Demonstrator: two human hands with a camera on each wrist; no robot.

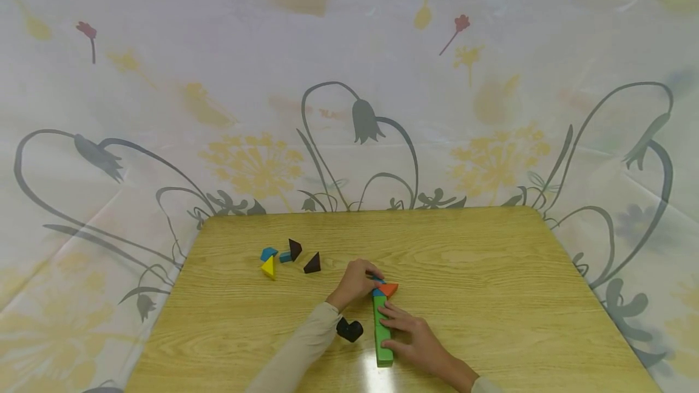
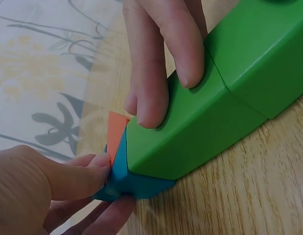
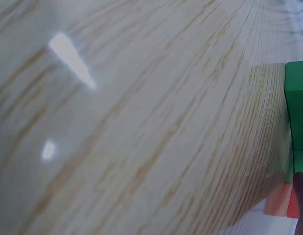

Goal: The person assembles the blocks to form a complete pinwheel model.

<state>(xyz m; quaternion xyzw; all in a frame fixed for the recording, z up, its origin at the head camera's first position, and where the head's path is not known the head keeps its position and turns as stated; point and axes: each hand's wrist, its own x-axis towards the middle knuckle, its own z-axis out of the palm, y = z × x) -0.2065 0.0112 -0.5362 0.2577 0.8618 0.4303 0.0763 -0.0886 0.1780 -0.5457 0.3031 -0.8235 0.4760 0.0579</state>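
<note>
A row of green blocks [image 1: 383, 344] lies on the table, running away from the person. At its far end sit an orange triangular block [image 1: 389, 289] and blue block pieces [image 2: 146, 185], close against the last green block. My left hand [image 1: 356, 284] pinches blue at that end, thumb by the orange block and fingertips low on the blue side. Over the row from the right reaches my right hand [image 1: 419, 339], its extended fingertips [image 2: 153, 110] resting on the green tops. In the right wrist view, only a green block [image 3: 299, 107], a bit of orange and one fingertip show at the right edge.
At the left back of the wooden table [image 1: 491, 259] lie a yellow triangular block [image 1: 269, 268], blue blocks [image 1: 268, 253] and dark brown triangular blocks [image 1: 313, 264]. A black device [image 1: 350, 330] sits by the left wrist. A flower-printed curtain [image 1: 349, 47] hangs behind the table.
</note>
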